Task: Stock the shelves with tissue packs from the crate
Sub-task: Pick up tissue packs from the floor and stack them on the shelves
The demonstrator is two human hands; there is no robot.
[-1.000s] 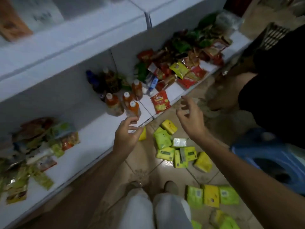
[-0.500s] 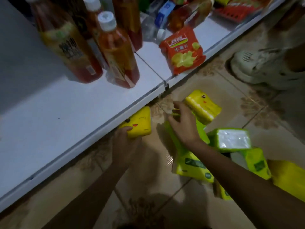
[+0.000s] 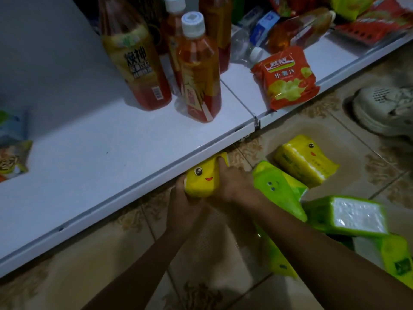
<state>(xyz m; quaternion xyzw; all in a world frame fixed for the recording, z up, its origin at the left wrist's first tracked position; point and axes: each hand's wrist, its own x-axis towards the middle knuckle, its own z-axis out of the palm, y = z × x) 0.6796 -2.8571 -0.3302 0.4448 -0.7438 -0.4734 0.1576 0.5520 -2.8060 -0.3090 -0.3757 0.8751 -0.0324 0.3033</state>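
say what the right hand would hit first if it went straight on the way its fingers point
Probably the shelf's front edge: the right hand, gripping the yellow tissue pack, points up-left at it. Since the pack sits partly under that edge, the hand might instead slip beneath; depth is unclear.

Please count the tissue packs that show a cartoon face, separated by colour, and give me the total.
Yellow packs with a face: 2, the held pack and the floor pack
Green packs with a face: 1, the green pack
Total: 3
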